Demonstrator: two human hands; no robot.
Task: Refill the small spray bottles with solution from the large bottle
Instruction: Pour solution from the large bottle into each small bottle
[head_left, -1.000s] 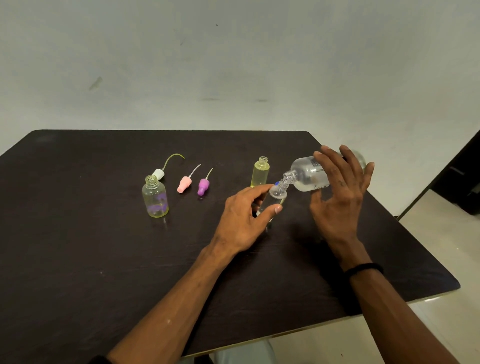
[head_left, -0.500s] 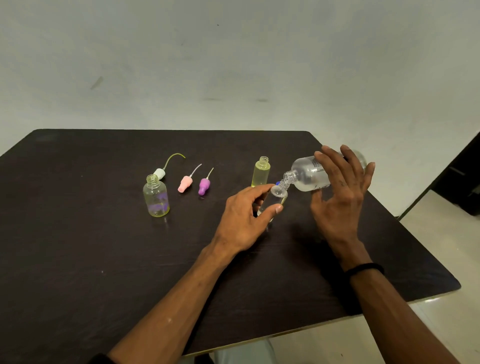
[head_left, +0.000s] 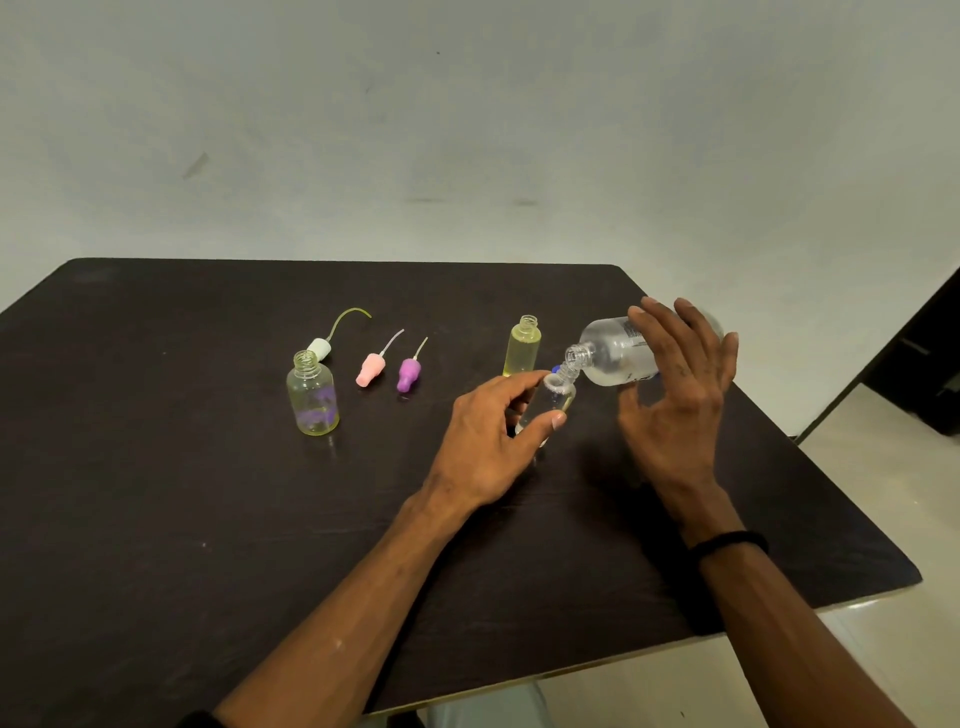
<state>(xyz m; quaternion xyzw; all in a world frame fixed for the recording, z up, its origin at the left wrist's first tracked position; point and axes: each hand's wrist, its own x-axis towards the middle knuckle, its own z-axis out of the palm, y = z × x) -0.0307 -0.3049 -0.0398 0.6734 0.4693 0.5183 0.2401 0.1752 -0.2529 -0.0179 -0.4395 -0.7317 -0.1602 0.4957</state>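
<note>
Pouring step in hand: my right hand (head_left: 675, 395) grips the tilted large bottle (head_left: 618, 353), my left hand (head_left: 493, 436) holds the small bottle (head_left: 553, 400); next, level off before overflow.

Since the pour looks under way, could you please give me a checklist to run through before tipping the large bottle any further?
1. Left hand steadies the small clear bottle: ok.
2. Right hand grips the large bottle: ok.
3. Large bottle's neck meets the small bottle's mouth: ok.
4. Fill level in the small bottle: cannot tell.
5. Pump heads lie apart from the pour: ok.
6. Table free of spills near the bottle: cannot tell.
</note>
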